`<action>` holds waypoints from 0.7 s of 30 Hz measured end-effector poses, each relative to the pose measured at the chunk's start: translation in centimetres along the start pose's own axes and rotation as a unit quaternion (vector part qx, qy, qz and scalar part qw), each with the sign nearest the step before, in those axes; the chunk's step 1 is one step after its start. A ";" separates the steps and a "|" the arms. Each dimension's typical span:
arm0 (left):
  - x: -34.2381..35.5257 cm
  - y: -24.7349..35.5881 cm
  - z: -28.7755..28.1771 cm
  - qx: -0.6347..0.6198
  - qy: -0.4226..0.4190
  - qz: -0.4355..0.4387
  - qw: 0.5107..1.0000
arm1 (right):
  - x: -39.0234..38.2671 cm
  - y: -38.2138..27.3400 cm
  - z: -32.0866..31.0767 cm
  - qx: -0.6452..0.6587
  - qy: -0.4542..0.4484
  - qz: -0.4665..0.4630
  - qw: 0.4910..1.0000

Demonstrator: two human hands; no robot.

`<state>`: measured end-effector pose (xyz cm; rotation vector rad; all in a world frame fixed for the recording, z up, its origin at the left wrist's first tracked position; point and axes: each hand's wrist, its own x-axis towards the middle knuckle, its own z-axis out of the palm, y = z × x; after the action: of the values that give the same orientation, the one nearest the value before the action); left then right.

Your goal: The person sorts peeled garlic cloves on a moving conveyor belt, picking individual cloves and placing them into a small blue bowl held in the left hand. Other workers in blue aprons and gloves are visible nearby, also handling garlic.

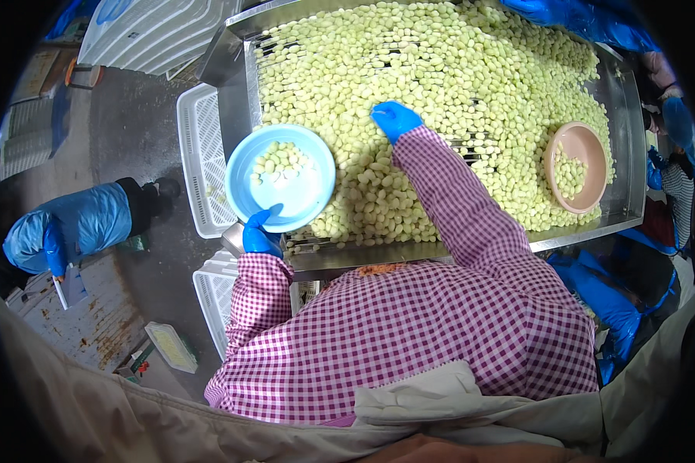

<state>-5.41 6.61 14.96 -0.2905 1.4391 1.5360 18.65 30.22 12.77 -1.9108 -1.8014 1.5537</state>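
My left hand (pixel 262 236), in a blue glove, grips the near rim of a light blue basin (pixel 240 193). The thumb lies over the rim inside, with the other fingers hidden beneath. A small heap of pale green oval fruits (pixel 284 160) lies in this basin. Farther right, my right hand (pixel 396 120), also blue-gloved, is closed just above a broad layer of the same fruits (pixel 371 85). Whatever its fingers hold is too small or hidden to make out. The fruits cover a slatted metal sorting table (pixel 251 89), whose dark slats show through in places.
A pink-beige basin (pixel 597 174) with some fruits rests at the table's right side. White perforated crates (pixel 197 154) stand along the left edge. One person in blue (pixel 85 224) is at far left; others in blue work along the right and far sides.
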 end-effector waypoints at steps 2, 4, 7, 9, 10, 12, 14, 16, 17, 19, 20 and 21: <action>0.2 -0.4 0.1 0.005 -0.013 -0.008 1.000 | -1.7 0.2 0.1 0.115 -0.115 0.013 0.987; 0.2 -0.7 0.1 -0.001 -0.022 -0.033 0.999 | -3.5 1.3 0.1 0.055 -0.089 -0.092 0.990; -0.6 -1.0 -1.0 -0.014 -0.014 -0.039 0.999 | -5.8 4.0 1.1 -0.165 -0.058 -0.109 0.979; -1.2 -0.9 -2.2 -0.007 -0.009 -0.036 0.999 | -6.9 5.5 3.0 -0.250 -0.086 -0.159 0.951; -1.5 -0.9 -2.8 -0.003 -0.006 -0.035 0.999 | -7.3 6.0 3.9 -0.325 -0.084 -0.176 0.925; -2.0 -0.9 -3.4 0.014 -0.012 -0.027 0.999 | -7.6 6.7 4.8 -0.297 -0.073 -0.119 0.945; -2.0 -1.0 -3.0 0.038 -0.017 -0.016 0.999 | -7.3 6.2 4.5 -0.161 -0.058 -0.021 0.985; -1.1 -0.9 -1.1 0.057 -0.021 -0.011 0.998 | -6.5 4.9 2.3 0.005 -0.053 -0.040 0.998; -1.0 -0.7 -0.2 0.070 -0.017 -0.018 0.997 | -6.1 4.0 1.2 0.074 -0.051 0.006 0.996; -0.6 -0.4 1.4 0.087 -0.015 -0.036 0.995 | -5.1 2.2 -2.0 0.121 -0.216 -0.073 0.966; -0.5 -0.5 2.0 0.082 -0.024 -0.041 0.996 | -4.5 1.5 -3.4 0.100 -0.204 -0.061 0.972; -0.8 -0.7 2.1 0.072 -0.049 -0.041 0.995 | -4.3 1.2 -4.4 0.104 -0.208 -0.094 0.968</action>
<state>-3.63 7.91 15.63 -0.1828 1.4333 1.3545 23.39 28.90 16.61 -1.3509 -1.8034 2.0909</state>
